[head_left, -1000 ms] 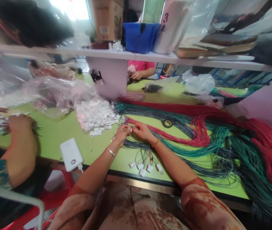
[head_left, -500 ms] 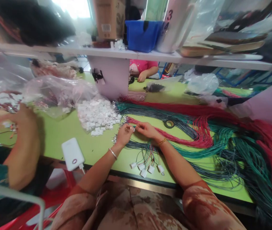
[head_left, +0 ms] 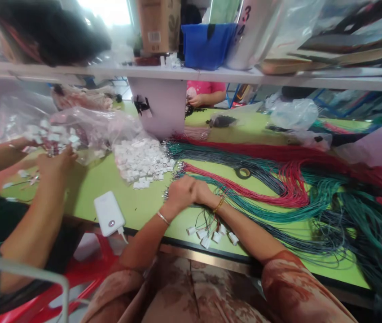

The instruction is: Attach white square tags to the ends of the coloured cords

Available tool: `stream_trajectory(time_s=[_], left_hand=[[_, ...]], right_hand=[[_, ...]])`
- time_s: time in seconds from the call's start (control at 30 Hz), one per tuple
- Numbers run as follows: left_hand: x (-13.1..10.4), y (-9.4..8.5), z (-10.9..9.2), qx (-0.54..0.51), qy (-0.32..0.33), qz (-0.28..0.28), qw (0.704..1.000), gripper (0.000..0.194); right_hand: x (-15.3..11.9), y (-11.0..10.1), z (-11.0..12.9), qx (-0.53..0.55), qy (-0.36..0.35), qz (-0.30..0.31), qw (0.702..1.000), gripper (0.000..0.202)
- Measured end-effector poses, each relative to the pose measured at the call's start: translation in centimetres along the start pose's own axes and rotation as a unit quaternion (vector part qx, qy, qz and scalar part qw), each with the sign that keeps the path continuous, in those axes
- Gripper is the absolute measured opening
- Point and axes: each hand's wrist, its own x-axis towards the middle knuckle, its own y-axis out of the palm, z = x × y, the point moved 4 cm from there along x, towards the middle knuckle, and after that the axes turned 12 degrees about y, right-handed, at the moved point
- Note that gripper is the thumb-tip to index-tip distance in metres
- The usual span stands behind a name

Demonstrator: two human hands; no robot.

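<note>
My left hand (head_left: 181,192), a bangle at its wrist, is closed and pressed against my right hand (head_left: 202,193). Both sets of fingers are curled together, and whatever they grip is hidden. They sit over the near ends of long wires, beside the red wire bundle (head_left: 238,187) and the green wires (head_left: 261,213). Several white connectors (head_left: 205,242) with short dark and coloured leads lie just below my hands. To the left, a heap of white connectors (head_left: 140,161) spills from a clear plastic bag.
A white power bank (head_left: 109,213) with a cable lies near the front edge. Black tape (head_left: 243,173) rests among wires. A co-worker's hands (head_left: 56,161) hold white connectors at left. Another person's hand (head_left: 197,99) shows beyond the shelf (head_left: 164,72).
My hands have come together and turned so their fingers are hidden. At left, the co-worker's hands now hold a cluster of white connectors. The view has shifted slightly.
</note>
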Motion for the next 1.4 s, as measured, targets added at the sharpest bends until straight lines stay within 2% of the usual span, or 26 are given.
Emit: stream_trajectory(time_s=[0.03, 0.1, 0.2, 0.3, 0.4, 0.5, 0.57, 0.63, 0.7, 0.77, 0.87, 0.97, 1.03, 1.13, 1.27, 1.4], left_hand=[[0.4, -1.8, 1.6, 0.094, -0.063, -0.022, 0.993, 0.015], [0.9, -4.6, 4.5, 0.244, -0.167, -0.002, 0.955, 0.016], [1.0, -6.6, 7.1, 0.344, -0.227, 0.047, 0.910, 0.021], [0.7, -6.3, 7.8, 0.370, -0.227, 0.077, 0.898, 0.023], [0.6, -5.4, 7.3, 0.371, -0.211, 0.089, 0.900, 0.022], [0.6, -5.0, 6.8, 0.354, -0.206, 0.084, 0.908, 0.025], [0.7, -5.3, 6.6, 0.325, -0.214, 0.056, 0.919, 0.025], [0.9, -5.7, 6.4, 0.264, -0.210, -0.016, 0.941, 0.021], [1.1, -5.8, 6.2, 0.135, -0.187, -0.102, 0.968, 0.017], [1.2, -5.1, 6.2, -0.048, -0.175, -0.146, 0.972, 0.016], [1.3, -3.3, 6.1, -0.285, -0.199, -0.137, 0.928, 0.021], [1.3, -2.0, 5.9, -0.406, -0.231, -0.122, 0.876, 0.026], [1.2, -1.6, 5.8, -0.446, -0.249, -0.115, 0.852, 0.028], [1.2, -1.4, 5.5, -0.482, -0.260, -0.094, 0.831, 0.030], [1.1, -1.3, 5.2, -0.494, -0.271, -0.064, 0.824, 0.032], [1.0, -1.2, 5.3, -0.506, -0.260, -0.065, 0.820, 0.025]], right_hand=[[-0.2, 0.0, 0.2, -0.015, -0.010, -0.006, 1.000, 0.014], [-0.6, -0.2, 0.6, -0.036, -0.035, -0.020, 0.999, 0.019], [-1.0, -0.5, 1.0, -0.058, -0.054, -0.013, 0.997, 0.020], [-1.1, -0.4, 1.3, -0.062, -0.069, 0.000, 0.996, 0.019], [-1.0, -0.2, 1.3, -0.049, -0.080, -0.003, 0.996, 0.018], [-0.9, -0.4, 0.3, 0.036, -0.061, -0.030, 0.997, 0.015], [-0.6, -0.5, -0.7, 0.136, -0.047, -0.039, 0.989, 0.013], [-0.3, -0.6, -1.7, 0.242, -0.035, -0.030, 0.969, 0.015], [0.0, -0.6, -2.3, 0.325, -0.020, -0.011, 0.945, 0.019], [0.2, -0.6, -2.4, 0.379, -0.004, -0.002, 0.926, 0.023], [0.0, -1.2, -2.1, 0.421, 0.003, -0.016, 0.907, 0.027], [-0.4, -2.0, -1.7, 0.436, 0.007, -0.042, 0.899, 0.030], [-0.5, -2.4, -1.6, 0.435, 0.015, -0.056, 0.899, 0.031], [-0.5, -2.6, -1.7, 0.431, 0.026, -0.069, 0.900, 0.029], [-0.4, -2.6, -1.9, 0.418, 0.021, -0.071, 0.906, 0.026], [-0.4, -2.6, -2.0, 0.402, 0.021, -0.061, 0.913, 0.024]])
